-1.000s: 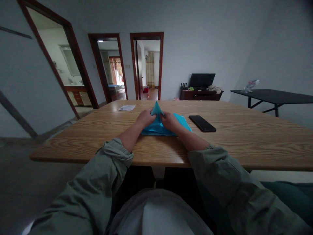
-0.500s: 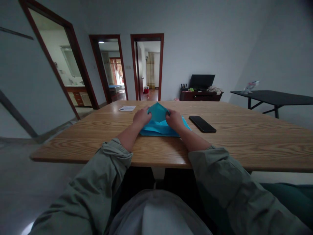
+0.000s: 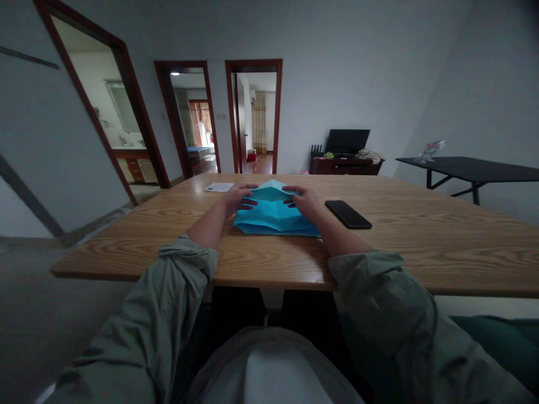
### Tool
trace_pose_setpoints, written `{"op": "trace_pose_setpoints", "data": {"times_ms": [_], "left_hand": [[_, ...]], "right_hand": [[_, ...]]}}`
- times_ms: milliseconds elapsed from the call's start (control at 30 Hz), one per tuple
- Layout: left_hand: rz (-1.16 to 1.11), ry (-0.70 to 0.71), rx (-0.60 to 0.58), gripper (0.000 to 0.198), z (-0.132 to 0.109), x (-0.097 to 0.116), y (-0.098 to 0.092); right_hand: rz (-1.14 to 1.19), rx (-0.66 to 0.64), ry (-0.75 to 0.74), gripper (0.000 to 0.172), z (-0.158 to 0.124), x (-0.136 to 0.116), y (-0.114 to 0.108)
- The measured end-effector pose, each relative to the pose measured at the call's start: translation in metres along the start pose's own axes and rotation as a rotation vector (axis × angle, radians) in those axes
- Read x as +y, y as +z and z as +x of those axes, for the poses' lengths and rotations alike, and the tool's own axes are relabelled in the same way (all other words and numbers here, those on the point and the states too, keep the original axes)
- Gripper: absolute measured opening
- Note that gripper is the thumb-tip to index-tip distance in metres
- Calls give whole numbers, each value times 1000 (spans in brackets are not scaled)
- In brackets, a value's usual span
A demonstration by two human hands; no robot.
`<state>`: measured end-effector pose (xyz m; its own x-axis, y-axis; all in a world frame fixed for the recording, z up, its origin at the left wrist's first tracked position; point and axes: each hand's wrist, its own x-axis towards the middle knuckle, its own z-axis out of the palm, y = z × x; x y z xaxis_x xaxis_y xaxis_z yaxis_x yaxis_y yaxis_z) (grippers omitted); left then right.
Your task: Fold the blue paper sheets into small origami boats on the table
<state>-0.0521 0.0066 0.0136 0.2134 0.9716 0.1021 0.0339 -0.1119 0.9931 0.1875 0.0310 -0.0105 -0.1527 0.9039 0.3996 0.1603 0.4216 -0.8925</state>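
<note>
A folded sheet of bright blue paper (image 3: 275, 217) lies near the middle of the wooden table, its creases facing me. A paler flap (image 3: 272, 191) with a peaked top edge rises at its far side. At the left end of that flap is my left hand (image 3: 238, 200), open, its fingers stretched inward and spread along the paper. My right hand (image 3: 306, 203) mirrors it at the right end, open too, with fingers apart. Fingertips of both hands appear to touch the flap's sides; how firmly, I cannot tell.
A black phone (image 3: 347, 214) lies to the right of the paper on the table (image 3: 421, 235). Beyond my left hand lies a white printed card (image 3: 219, 187). Farther off are a black side table (image 3: 471, 166) and a dark cabinet (image 3: 347, 166) bearing a screen (image 3: 348, 141).
The flap, held upright between both hands before, now sits lower and flatter. My fingers have loosened from its sides and spread, and the hands have moved slightly apart.
</note>
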Motion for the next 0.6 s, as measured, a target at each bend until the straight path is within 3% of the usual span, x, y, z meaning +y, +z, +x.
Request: {"op": "trace_pose_setpoints", "data": {"times_ms": [100, 300, 400, 500, 600], "left_hand": [[-25, -38, -95, 42, -5, 0, -5], [144, 3, -76, 62, -1, -9, -7], [169, 73, -56, 73, 3, -13, -9], [186, 125, -22, 75, 5, -15, -11], [177, 157, 24, 69, 6, -14, -10]], "right_hand": [[-93, -63, -13, 38, -5, -2, -1], [-132, -153, -32, 30, -6, -1, -3], [-157, -105, -33, 28, -3, 1, -4], [-194, -29, -15, 40, -3, 2, -3], [-146, -34, -9, 59, -3, 5, -3]]}}
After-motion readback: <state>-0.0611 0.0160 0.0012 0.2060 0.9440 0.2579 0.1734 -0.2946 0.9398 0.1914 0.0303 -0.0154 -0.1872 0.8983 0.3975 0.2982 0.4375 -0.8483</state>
